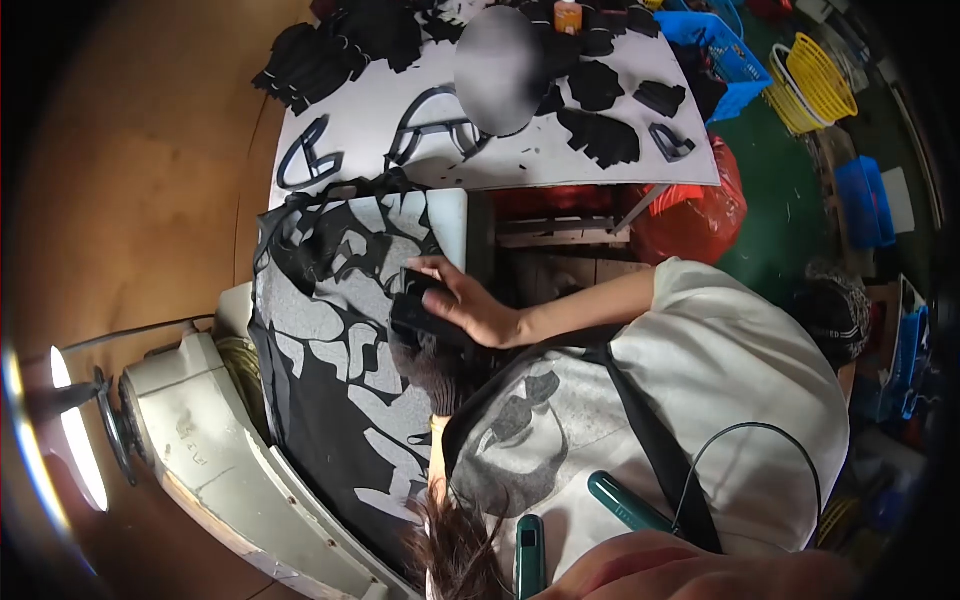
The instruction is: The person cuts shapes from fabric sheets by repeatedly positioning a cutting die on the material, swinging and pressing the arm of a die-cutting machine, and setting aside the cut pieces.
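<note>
My right hand [475, 311], bare, reaches in from the right over the work sheet. Its thumb and fingers close around black cut pieces [420, 314], which look like a small stack. Directly below, my left hand [425, 368] wears a dark knit glove and grips the same pieces from underneath; its fingers are mostly hidden. Under both hands lies a black sheet [325, 420] full of cut-out holes, with a speckled grey surface showing through them. A pale cutting board [450, 215] shows at the sheet's upper right corner.
A beige machine arm [215, 450] stands left, beside a bright lamp [80, 430]. On the white table [370, 90] ahead are cutting dies [435, 128], piles of black pieces [598, 137] and an orange bottle [568, 16]. Blue [725, 60] and yellow [815, 85] baskets and a red bag [700, 215] stand right.
</note>
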Action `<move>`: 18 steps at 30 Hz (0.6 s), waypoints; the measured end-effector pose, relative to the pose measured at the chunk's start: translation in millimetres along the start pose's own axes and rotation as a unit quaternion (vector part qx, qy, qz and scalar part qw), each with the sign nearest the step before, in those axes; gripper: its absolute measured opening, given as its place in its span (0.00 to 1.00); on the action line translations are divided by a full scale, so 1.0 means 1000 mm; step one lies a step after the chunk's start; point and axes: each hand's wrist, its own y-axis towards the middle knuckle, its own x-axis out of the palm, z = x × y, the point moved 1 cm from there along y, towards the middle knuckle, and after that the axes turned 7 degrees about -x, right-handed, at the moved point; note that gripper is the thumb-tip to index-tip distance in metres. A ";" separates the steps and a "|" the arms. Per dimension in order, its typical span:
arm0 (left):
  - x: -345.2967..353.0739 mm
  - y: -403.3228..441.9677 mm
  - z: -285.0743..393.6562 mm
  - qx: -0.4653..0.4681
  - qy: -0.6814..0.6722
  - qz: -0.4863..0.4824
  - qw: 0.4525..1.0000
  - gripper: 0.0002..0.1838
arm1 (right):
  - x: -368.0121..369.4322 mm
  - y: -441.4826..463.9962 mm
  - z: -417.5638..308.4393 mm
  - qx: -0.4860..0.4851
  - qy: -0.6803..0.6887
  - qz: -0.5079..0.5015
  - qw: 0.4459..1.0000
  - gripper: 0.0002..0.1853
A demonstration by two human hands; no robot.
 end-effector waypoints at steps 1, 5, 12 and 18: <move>0.006 0.005 -0.002 -0.021 0.072 0.007 0.997 0.19 | -0.018 0.002 0.004 0.013 -0.019 -0.018 1.000 0.34; 0.015 0.031 -0.057 0.060 0.317 0.009 0.947 0.19 | -0.074 0.014 0.001 -0.032 -0.124 -0.019 0.992 0.18; 0.055 0.033 -0.067 -0.090 0.194 -0.002 0.977 0.21 | -0.189 0.025 0.000 0.058 -0.333 0.022 0.941 0.16; 0.026 0.014 -0.077 -0.266 0.193 0.166 0.930 0.11 | -0.396 0.065 0.050 0.069 -0.616 0.045 0.783 0.24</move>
